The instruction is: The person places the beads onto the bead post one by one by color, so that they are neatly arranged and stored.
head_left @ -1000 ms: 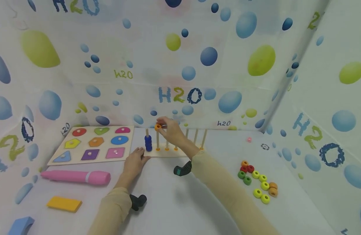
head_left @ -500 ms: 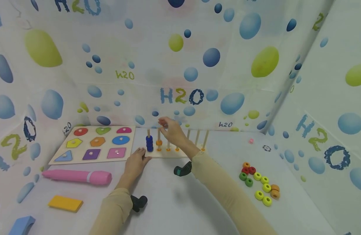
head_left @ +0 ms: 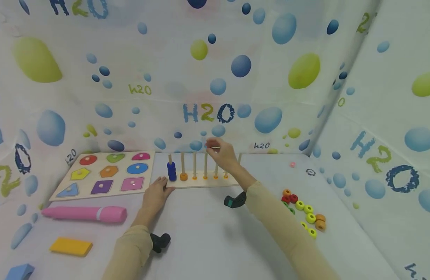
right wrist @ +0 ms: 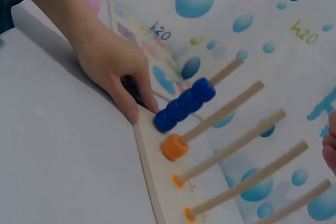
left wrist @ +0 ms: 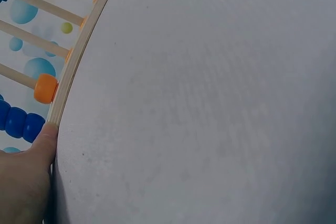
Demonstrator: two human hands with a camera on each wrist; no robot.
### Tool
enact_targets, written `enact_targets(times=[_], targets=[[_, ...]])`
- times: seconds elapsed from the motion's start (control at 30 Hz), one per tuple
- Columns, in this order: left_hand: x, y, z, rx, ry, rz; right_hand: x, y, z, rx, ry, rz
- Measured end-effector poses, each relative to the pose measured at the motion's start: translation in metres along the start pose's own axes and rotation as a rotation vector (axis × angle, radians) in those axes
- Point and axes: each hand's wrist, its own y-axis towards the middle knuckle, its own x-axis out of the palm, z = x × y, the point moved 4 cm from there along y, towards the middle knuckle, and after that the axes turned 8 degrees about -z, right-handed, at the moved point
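Note:
A wooden peg board (head_left: pixel 201 182) with several upright pegs stands at the back of the table. Its leftmost peg carries a stack of blue rings (head_left: pixel 171 171), and one orange ring (head_left: pixel 183 177) lies at the foot of the second peg. My left hand (head_left: pixel 158 191) rests with relaxed fingers against the board's front left corner; in the right wrist view this left hand (right wrist: pixel 113 64) lies beside the blue rings (right wrist: pixel 185 103) and the orange ring (right wrist: pixel 175 147). My right hand (head_left: pixel 218 151) hovers above the middle pegs and holds nothing.
Loose rings (head_left: pixel 302 212) in yellow, green, red and orange lie at the right. A shape puzzle board (head_left: pixel 103 173) sits at the back left, with a pink marker-shaped block (head_left: pixel 83 214), a yellow block (head_left: pixel 70 246) and a blue block (head_left: pixel 20 271) nearer. Patterned sheets wall the table.
The orange ring left my right hand, slid down the second peg and now lies at its foot. My right hand has moved right, empty. My left hand stays at the board's corner.

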Motion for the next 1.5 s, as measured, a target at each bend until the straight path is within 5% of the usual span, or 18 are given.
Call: enact_targets(times=[0.27,0.53,1.0,1.5], targets=[[0.0,-0.003,-0.002,0.0,0.005,-0.01,-0.051,-0.036,0.039,0.099,-0.008,0.101],[-0.001,-0.002,0.0,0.01,0.015,-0.002,-0.099,-0.083,0.062,0.099,-0.055,0.179],[0.0,-0.001,-0.002,0.016,0.014,-0.005,-0.168,-0.216,0.116,0.361,-0.254,0.08],[0.002,0.002,-0.008,0.036,0.001,-0.01,-0.196,-0.307,0.127,0.551,-0.409,0.066]])
